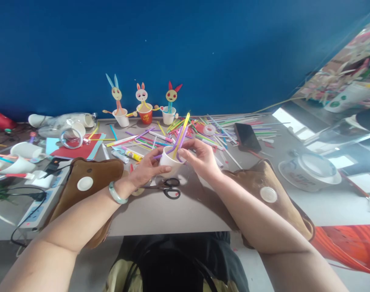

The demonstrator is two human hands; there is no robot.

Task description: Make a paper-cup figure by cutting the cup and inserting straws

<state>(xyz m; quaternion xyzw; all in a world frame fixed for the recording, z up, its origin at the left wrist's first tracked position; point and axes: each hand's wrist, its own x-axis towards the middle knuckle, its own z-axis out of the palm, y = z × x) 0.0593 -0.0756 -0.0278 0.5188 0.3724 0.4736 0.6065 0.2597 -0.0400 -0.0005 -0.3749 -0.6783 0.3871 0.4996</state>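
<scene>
A small white paper cup (168, 159) is held over the grey table (178, 211) between both my hands. My left hand (146, 168) grips its left side, thumb along the rim. My right hand (199, 158) pinches the cup's right rim where a yellow straw and purple straws (181, 134) stick up out of it. Black-handled scissors (172, 188) lie on the table just below the cup.
Three rabbit-faced cup figures (145, 106) stand at the back by the blue wall. Several loose coloured straws (233, 125), a glue stick (131, 154), a tape roll (209, 129) and a phone (247, 137) lie about. A power strip (40, 202) sits left, a lidded bowl (311, 170) right.
</scene>
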